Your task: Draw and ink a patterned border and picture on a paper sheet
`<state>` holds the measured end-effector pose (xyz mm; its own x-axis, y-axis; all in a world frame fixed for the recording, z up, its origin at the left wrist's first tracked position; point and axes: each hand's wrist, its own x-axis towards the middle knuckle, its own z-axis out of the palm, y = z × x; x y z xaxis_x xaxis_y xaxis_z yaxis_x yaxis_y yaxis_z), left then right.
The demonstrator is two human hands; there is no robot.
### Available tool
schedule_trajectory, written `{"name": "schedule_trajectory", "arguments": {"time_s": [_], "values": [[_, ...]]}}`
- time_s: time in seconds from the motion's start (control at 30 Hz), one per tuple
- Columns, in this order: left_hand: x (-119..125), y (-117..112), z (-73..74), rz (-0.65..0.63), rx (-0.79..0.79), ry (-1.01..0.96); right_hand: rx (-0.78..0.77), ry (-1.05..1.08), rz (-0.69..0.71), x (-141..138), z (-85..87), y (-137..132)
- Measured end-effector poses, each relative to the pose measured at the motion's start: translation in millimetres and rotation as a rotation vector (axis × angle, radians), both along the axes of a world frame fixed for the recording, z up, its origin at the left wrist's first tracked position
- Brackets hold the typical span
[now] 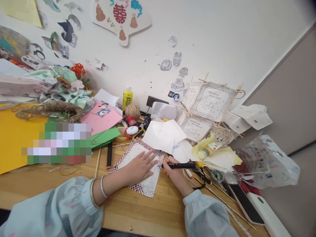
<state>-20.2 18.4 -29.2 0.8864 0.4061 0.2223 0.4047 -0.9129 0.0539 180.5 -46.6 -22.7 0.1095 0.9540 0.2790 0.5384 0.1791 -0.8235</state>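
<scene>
White crosshatch-bordered paper sheet (149,183) lies centrally on the wooden bench (165,214), border red at left, near right corner seemingly yet uncoloured; my left grip (139,168) spreads flat across it, my right grip (172,172) clasps a black marker (182,166).

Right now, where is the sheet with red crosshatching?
In the head view, the sheet lies just left of centre on the table, under the left hand; beside its right edge, the right hand holds a black marker.
</scene>
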Motion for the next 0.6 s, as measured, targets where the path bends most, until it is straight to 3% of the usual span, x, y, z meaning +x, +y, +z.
{"name": "schedule_trajectory", "arguments": {"time_s": [0.3,0.6], "values": [[0.2,0.2,-0.7,0.005,-0.037,-0.002,0.007,-0.030,0.069,0.9,4.2,-0.4],[-0.5,-0.7,0.8,-0.001,-0.043,0.009,0.017,0.010,-0.024,-1.5,0.3,1.6]]}}
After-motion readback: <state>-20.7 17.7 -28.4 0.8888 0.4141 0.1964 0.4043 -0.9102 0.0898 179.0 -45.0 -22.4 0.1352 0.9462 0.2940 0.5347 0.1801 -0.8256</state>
